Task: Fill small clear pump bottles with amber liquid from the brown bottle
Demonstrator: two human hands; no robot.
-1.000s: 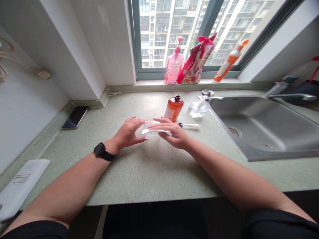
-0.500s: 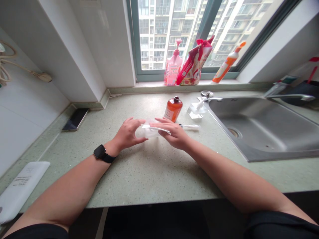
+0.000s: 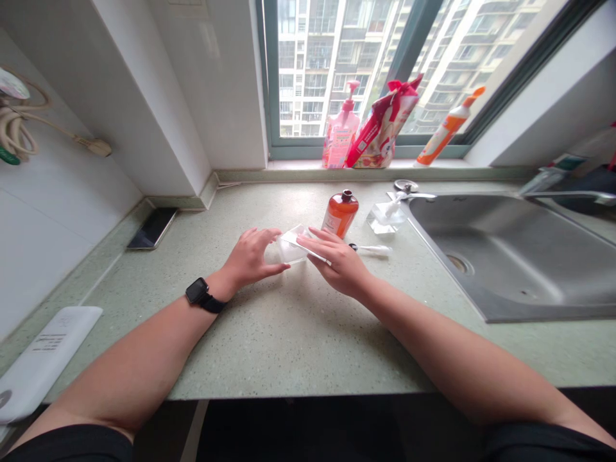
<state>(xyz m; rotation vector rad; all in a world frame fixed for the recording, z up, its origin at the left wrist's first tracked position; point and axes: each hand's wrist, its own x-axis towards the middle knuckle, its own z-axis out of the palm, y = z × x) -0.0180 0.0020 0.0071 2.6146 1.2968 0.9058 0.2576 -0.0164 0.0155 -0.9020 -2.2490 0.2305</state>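
Clear plastic piece (image 3: 292, 247) gripped between both hands' fingers (image 3: 269, 239); amber bottle (image 3: 339, 213), pump (image 3: 370, 249) just behind.

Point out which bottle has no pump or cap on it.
The amber orange bottle on the counter, just beyond the right hand; its neck is open, unlike the capped windowsill bottles.

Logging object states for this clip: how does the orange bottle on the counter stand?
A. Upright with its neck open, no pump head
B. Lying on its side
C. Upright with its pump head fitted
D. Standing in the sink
A: the orange bottle stands upright on the counter, its dark neck bare.
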